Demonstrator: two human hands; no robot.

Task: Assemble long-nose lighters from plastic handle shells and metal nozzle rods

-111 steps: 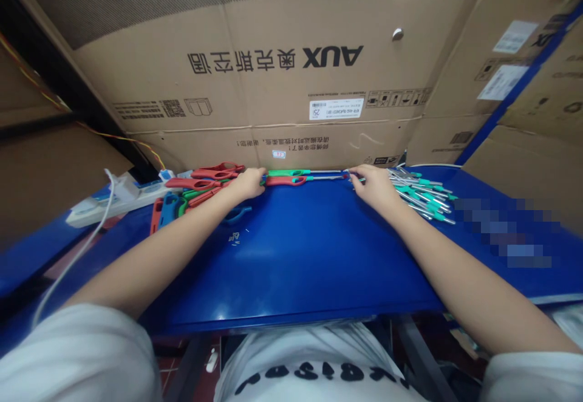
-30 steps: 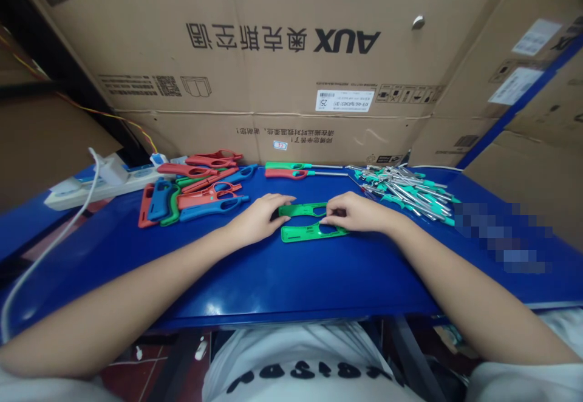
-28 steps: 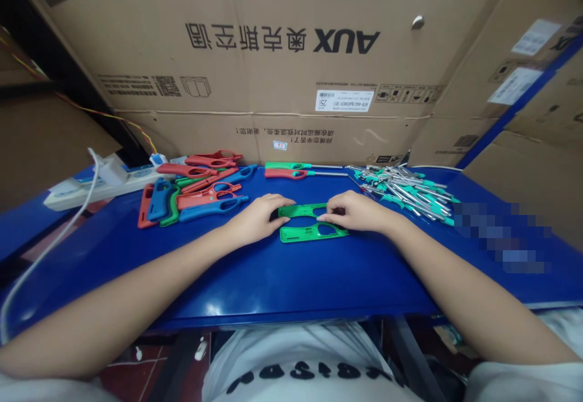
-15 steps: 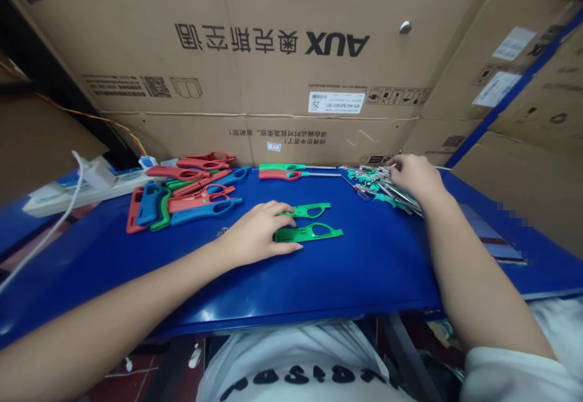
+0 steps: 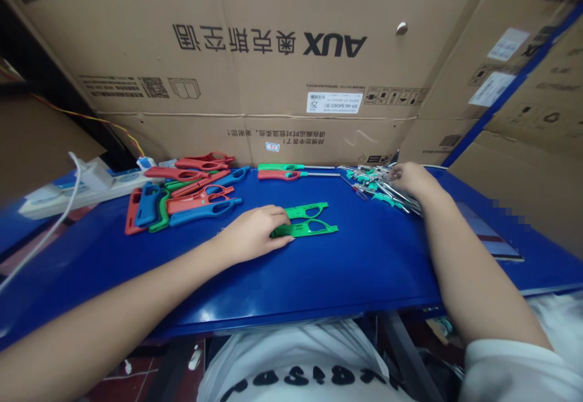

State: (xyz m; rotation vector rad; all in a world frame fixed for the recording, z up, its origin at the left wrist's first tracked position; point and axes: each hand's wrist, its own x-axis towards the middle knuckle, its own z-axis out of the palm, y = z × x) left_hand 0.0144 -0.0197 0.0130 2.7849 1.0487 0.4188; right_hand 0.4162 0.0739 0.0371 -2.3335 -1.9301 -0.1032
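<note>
Two green lighter shell halves lie one behind the other in the middle of the table. My left hand [image 5: 255, 232] is closed around the left end of the nearer green shell half [image 5: 314, 228], its thumb along the near edge. The fingers overlap the left end of the farther shell half [image 5: 308, 210]. At the back right, my right hand [image 5: 412, 178] has its fingers curled at a pile of metal lighter rods with teal parts [image 5: 378, 190]. What those fingers pinch is hidden.
Red, blue and green lighter shells [image 5: 195, 192] are heaped at the left, beside a white power strip [image 5: 109, 190]. Two long-necked lighters, one green [image 5: 280, 167] and one red [image 5: 279, 175], lie at the back. A cardboard box wall [image 5: 273, 74] stands behind the blue table [image 5: 319, 280].
My left hand has drawn its thumb and fingers together on the nearer green shell half. My right hand has moved slightly down and to the right over the rod pile.
</note>
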